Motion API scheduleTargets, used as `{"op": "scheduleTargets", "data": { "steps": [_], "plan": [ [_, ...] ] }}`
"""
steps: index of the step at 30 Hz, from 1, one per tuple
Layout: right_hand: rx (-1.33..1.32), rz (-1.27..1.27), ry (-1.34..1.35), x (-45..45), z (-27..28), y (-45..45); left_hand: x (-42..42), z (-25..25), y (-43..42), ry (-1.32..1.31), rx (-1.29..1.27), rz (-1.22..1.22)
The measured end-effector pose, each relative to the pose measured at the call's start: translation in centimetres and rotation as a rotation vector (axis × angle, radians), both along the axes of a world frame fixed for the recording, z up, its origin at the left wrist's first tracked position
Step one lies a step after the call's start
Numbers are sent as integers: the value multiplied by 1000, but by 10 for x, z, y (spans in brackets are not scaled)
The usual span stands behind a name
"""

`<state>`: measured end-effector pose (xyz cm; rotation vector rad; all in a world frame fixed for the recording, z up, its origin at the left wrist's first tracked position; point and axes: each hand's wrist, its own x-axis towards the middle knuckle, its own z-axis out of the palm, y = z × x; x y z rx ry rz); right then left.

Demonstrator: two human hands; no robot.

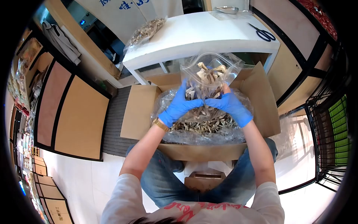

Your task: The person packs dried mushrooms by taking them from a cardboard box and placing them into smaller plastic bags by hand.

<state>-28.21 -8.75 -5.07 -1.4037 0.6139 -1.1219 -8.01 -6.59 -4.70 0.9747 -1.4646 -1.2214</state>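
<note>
In the frame's centre, an open brown cardboard box (140,112) with a clear plastic liner (209,138) holds brownish dried pieces (209,126). Over it, the blue-gloved left hand (180,105) and blue-gloved right hand (232,107) clasp a clear zip-top plastic bag (189,71) of pale dried chunks (210,74) from both sides, thumbs nearly meeting. At upper centre, the white tabletop (197,33) carries dark-handled metal scissors (264,34).

Two gloves (179,107), one held bag (210,76), one large carton (203,152) — one table (194,31), one pair of scissors (262,33)
</note>
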Motion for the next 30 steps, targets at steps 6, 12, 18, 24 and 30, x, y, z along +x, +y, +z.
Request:
{"op": "scheduleTargets", "data": {
  "steps": [6,12,18,24,30],
  "plan": [
    [-75,-247,139,-28,13,17,40,-59,-8,-53,1,16],
    [-238,-380,296,-65,14,17,79,-136,-23,-637,354,-84],
    [-531,-413,629,-70,1,18,31,-205,-31,-1056,24,-69],
    [-485,-314,770,-58,3,21,-28,-245,-27,-1226,-71,9],
    [-589,-361,896,-62,-12,13,-46,-229,-12,-1191,82,23]
  ]
}}
